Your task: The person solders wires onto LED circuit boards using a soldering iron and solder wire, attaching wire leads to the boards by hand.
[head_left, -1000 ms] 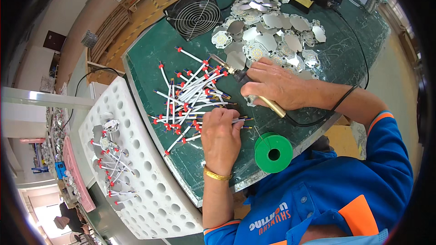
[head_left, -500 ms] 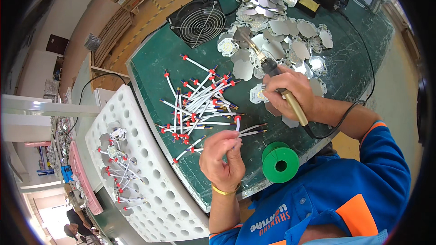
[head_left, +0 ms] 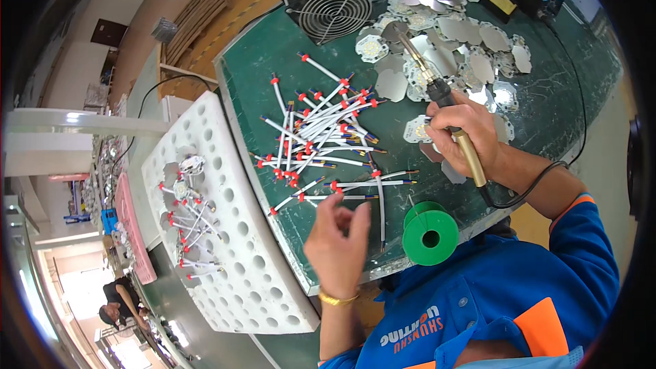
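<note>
"Green table [head_left: 547,102] is crowded; what worries you?"

"I see white wires [head_left: 325,121] at twelve o'clock from the left hand [head_left: 337,246], seemingly empty. Right hand [head_left: 471,133] grips soldering iron [head_left: 441,93]; a careless dip could scorch boards [head_left: 441,60]."

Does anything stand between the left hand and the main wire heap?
Nothing bulky is visible; only a few loose white wires lie on the green tabletop between the left hand and the wire heap.

Two hands up front [head_left: 338,242], one soldering iron [head_left: 470,157], one green spool [head_left: 444,242], one fan [head_left: 335,12], one foam board [head_left: 222,253], dozens of wires [head_left: 324,121], dozens of plates [head_left: 454,31]!
</note>
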`<state>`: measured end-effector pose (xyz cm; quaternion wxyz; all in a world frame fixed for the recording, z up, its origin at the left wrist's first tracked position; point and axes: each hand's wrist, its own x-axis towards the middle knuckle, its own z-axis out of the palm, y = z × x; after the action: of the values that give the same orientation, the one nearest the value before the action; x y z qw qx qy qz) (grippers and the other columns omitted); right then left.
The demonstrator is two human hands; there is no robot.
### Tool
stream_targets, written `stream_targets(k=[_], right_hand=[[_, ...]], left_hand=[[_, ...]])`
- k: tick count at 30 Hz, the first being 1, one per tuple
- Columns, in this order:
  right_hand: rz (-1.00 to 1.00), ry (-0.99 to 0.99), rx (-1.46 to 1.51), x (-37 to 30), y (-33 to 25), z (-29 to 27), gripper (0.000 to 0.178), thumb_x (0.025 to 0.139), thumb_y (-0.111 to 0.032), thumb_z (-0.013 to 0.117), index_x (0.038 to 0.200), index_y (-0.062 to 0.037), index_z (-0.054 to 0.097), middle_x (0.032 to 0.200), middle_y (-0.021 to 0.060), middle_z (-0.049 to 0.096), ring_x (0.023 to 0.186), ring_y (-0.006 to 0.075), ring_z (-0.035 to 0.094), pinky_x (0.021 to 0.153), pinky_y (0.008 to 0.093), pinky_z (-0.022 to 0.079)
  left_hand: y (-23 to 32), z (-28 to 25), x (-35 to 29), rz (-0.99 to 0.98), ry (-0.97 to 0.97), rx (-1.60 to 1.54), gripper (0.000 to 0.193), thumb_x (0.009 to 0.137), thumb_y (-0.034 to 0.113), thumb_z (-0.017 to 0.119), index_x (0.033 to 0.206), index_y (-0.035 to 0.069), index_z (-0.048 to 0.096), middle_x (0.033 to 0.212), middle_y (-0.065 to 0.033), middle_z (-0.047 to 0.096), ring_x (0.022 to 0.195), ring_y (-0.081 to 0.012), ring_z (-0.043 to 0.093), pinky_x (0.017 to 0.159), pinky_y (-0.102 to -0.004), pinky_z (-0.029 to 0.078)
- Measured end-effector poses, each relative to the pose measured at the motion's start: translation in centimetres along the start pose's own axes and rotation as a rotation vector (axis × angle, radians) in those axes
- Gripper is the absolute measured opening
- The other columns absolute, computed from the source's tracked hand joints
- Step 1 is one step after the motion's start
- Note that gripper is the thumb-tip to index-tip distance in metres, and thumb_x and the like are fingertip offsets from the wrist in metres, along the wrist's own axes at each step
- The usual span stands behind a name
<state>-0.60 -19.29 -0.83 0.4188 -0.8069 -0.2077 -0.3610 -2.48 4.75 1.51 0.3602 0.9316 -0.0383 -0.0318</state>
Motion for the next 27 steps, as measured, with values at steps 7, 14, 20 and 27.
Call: stream_targets(k=[7, 14, 20, 27], right_hand=[[-0.031, -0.011, 0.044, -0.1, -0.4, 0.3, 0.029, 0.069, 0.011, 0.061, 0.090, -0.0044, 0.048, 0.071, 0.0085, 0.053, 0.058, 0.0226, 0.051, 0.047, 0.0304, 0.040], [-0.051, 0.012, 0.046, 0.0, 0.1, 0.4, 0.030, 0.069, 0.012, 0.061, 0.090, -0.0041, 0.048, 0.070, 0.0079, 0.052, 0.056, 0.0211, 0.050, 0.045, 0.0296, 0.039], [-0.017, 0.030, 0.071, 0.0, 0.1, 0.4, 0.030, 0.067, 0.014, 0.061, 0.088, -0.0033, 0.049, 0.068, 0.0084, 0.052, 0.056, 0.0216, 0.050, 0.046, 0.0293, 0.039], [-0.039, 0.011, 0.004, 0.0, 0.4, 0.3, 0.028, 0.068, 0.013, 0.061, 0.087, -0.0030, 0.049, 0.069, 0.0112, 0.054, 0.057, 0.0247, 0.052, 0.049, 0.0314, 0.042]], left_hand=[[1.0, 2.5, 1.3, 0.215, 0.064, 0.390, 0.041, 0.070, 0.040, 0.072, 0.089, 0.006, 0.056, 0.079, -0.0096, 0.057, 0.068, -0.0278, 0.058, 0.055, -0.0368, 0.045], [-2.1, 0.0, -1.1, 0.143, 0.127, 0.379, 0.021, 0.075, 0.016, 0.066, 0.091, 0.008, 0.055, 0.084, -0.0107, 0.055, 0.070, -0.0286, 0.056, 0.061, -0.0370, 0.044], [-3.4, -1.6, -2.4, 0.048, 0.100, 0.309, 0.037, 0.076, 0.000, 0.055, 0.112, 0.006, 0.050, 0.097, -0.0183, 0.056, 0.084, -0.0361, 0.057, 0.070, -0.0425, 0.046], [-5.3, -3.4, -2.4, -0.009, 0.095, 0.384, 0.020, 0.085, 0.006, 0.052, 0.104, 0.001, 0.055, 0.086, -0.0154, 0.061, 0.073, -0.0286, 0.060, 0.064, -0.0378, 0.046]])
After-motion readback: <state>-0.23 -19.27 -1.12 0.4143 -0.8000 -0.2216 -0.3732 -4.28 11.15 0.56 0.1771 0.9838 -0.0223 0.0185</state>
